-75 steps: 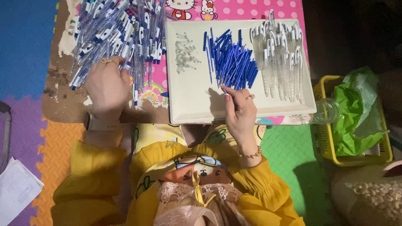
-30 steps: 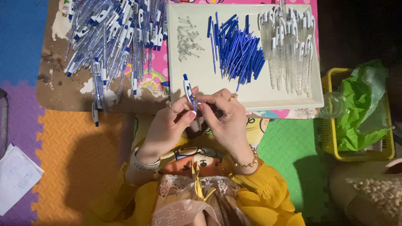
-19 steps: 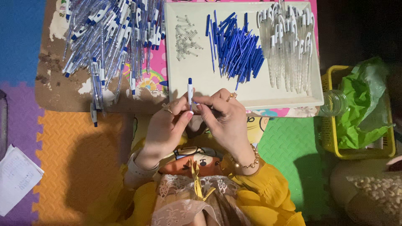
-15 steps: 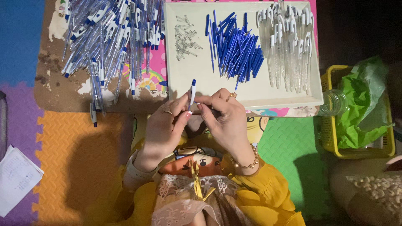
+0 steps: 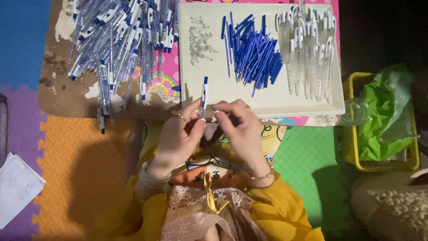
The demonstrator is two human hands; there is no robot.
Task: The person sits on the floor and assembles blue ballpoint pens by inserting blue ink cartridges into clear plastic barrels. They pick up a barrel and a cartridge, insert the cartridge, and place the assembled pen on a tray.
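My left hand (image 5: 179, 134) holds a clear pen barrel with a blue tip (image 5: 204, 93) upright, just in front of the white tray (image 5: 267, 105). My right hand (image 5: 238, 127) pinches a small blue part (image 5: 215, 110) against the barrel's lower end. Both hands meet at the tray's near edge. On the tray lie a small heap of metal springs (image 5: 198, 40), a pile of blue refills (image 5: 254, 56) and a row of clear barrels with white clips (image 5: 307, 49).
A big pile of finished blue-and-clear pens (image 5: 120, 40) lies on the worn board at the left. A yellow basket with green plastic (image 5: 383, 120) stands at the right, a clear bottle (image 5: 354, 111) beside it. Papers (image 5: 15, 189) rest on the foam mat.
Earlier my left hand was at the pen pile and my right at the refills. Both then came together in front of the tray, and the pen between them has turned upright.
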